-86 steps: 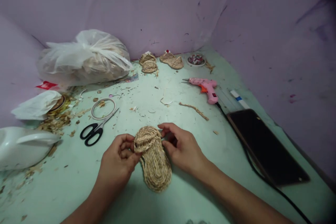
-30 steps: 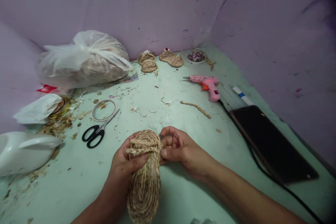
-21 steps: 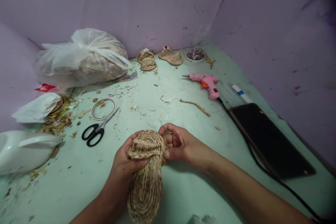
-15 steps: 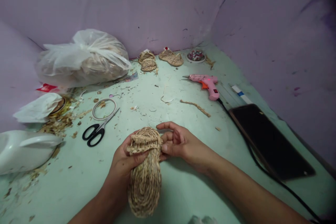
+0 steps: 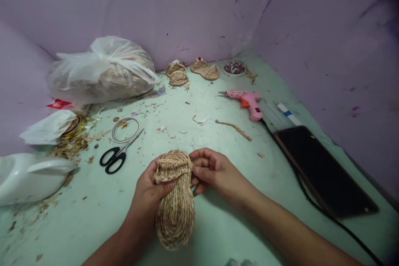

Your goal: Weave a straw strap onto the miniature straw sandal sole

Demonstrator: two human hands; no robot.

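A small slipper of braided straw-coloured fibre is held up over the table, its oval sole facing me and a woven strap across the upper part. My left hand grips it from the left, thumb laid over the front below the strap, the other fingers mostly hidden behind. At the strap's right end, my right hand pinches the edge between thumb and curled fingers. Beyond the hands lies a short braided cord, with a pink glue gun farther off.
Black-handled scissors and a tape ring lie left. Behind them are a tied plastic bag and a white bottle. Two small woven slippers and a bead dish stand by the wall. A dark phone and black cable lie right.
The slipper's lower end has shifted slightly right and up. My right fingers have closed in nearer the strap's end. The whole view has shifted a little.
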